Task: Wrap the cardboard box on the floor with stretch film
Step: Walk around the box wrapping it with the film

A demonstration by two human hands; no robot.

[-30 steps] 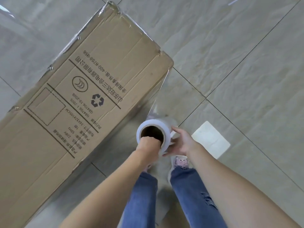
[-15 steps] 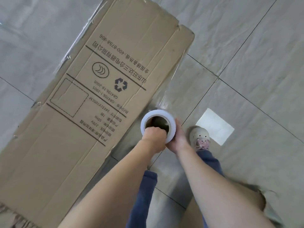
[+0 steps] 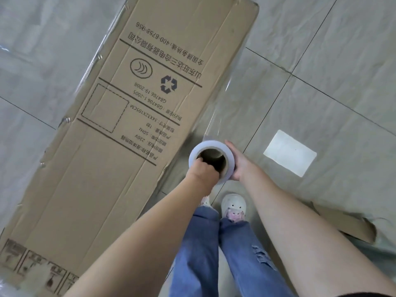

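A long brown cardboard box (image 3: 120,146) with black printed text and a recycling mark lies slanted on the tiled floor, left of my legs. Clear film clings along its left edge. I hold a white stretch film roll (image 3: 211,160) upright at the box's right side. My left hand (image 3: 203,170) has fingers hooked inside the roll's cardboard core. My right hand (image 3: 237,161) cups the roll's outer side. A sheet of clear film (image 3: 225,99) stretches from the roll up to the box's far right corner.
Grey floor tiles with dark joints surround the box. A white rectangular patch (image 3: 289,153) lies on the floor to the right. A torn piece of brown cardboard (image 3: 347,224) lies at lower right. My feet in light shoes (image 3: 233,207) stand below the roll.
The view has shifted along the box, which now reaches farther right and up in frame. The roll and both hands keep their grip, and the film sheet to the corner is longer.
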